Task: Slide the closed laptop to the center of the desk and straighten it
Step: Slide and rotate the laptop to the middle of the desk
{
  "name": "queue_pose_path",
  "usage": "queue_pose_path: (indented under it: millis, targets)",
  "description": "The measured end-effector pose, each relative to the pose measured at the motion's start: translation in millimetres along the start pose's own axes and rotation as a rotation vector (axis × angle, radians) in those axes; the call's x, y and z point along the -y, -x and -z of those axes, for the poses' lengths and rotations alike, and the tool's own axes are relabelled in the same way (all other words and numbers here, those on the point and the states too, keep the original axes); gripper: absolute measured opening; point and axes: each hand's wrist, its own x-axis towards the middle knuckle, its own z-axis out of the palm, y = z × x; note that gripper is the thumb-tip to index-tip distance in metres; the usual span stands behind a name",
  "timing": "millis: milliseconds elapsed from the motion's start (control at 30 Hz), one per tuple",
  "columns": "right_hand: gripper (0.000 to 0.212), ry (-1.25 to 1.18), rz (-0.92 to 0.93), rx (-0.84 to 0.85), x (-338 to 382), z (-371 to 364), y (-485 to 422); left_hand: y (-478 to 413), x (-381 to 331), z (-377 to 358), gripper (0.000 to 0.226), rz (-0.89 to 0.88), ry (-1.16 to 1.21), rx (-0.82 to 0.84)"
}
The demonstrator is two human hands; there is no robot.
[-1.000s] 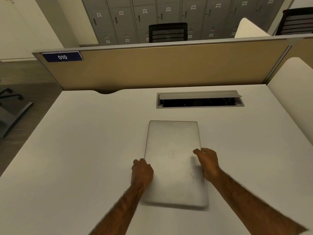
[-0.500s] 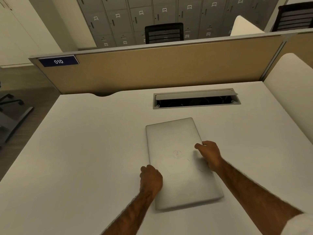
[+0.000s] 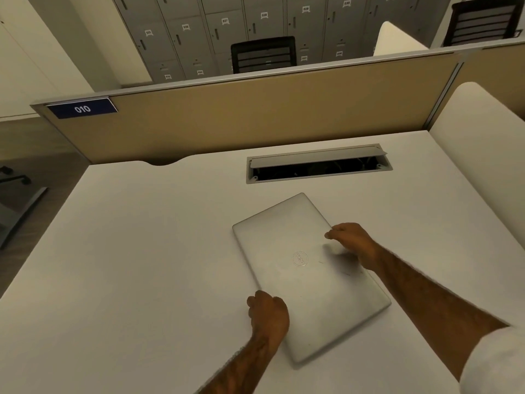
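Laptop point(image 3: 306, 268) askew on desk point(image 3: 142, 251) (bare all round), fingers point(image 3: 331, 234) of both hands clamping its long edges.

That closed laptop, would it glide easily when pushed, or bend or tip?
The laptop lies flat on the smooth desk, so it probably slides easily. Its thin slab looks rigid, unlikely to flex. Lying low and wide, it should not tip.

Blue plate point(image 3: 82, 108) at left end of the partition point(image 3: 255, 109): "010" in white. Lockers point(image 3: 216, 29) behind carry small white no. tags; legible ones: "021" point(image 3: 148, 32), "026" point(image 3: 185, 26), "027" point(image 3: 225, 21), "028" point(image 3: 264, 15), "029" point(image 3: 305, 9), "030" point(image 3: 347, 3), "037" point(image 3: 304, 58). Lower-row tags too blurred to read. Laptop point(image 3: 306, 280) lid has a round embossed logo point(image 3: 300, 258), lettering not legible.
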Motion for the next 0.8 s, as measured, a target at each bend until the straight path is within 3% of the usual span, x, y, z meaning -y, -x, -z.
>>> queue_pose_path:
  millis: [100,200,333,467,633,800]
  targets:
    - [0.030,-0.135,-0.014,-0.107,-16.9,8.1,24.6,-13.3,-2.3,2.7,0.060,-0.102,-0.062,-0.016]
    - [0.033,-0.085,-0.063,-0.304,-48.8,16.0,59.6,-39.3,-22.7,6.6,0.078,-0.293,-0.253,-0.108]
    - [0.046,-0.196,-0.211,-0.462,-93.5,10.4,106.3,-89.7,-53.1,26.5,0.074,-0.507,-0.580,-0.154]
    - [0.055,-0.422,-0.356,-0.424,-111.0,-13.0,131.4,-137.0,-71.2,46.0,0.074,-0.553,-0.723,-0.075]
    - [0.029,-0.667,-0.387,-0.307,-103.6,-35.0,143.5,-167.5,-86.4,49.3,0.079,-0.547,-0.741,-0.015]
    - [0.043,-0.827,-0.356,-0.353,-100.2,-39.4,141.0,-176.3,-95.3,53.1,0.080,-0.534,-0.692,0.008]
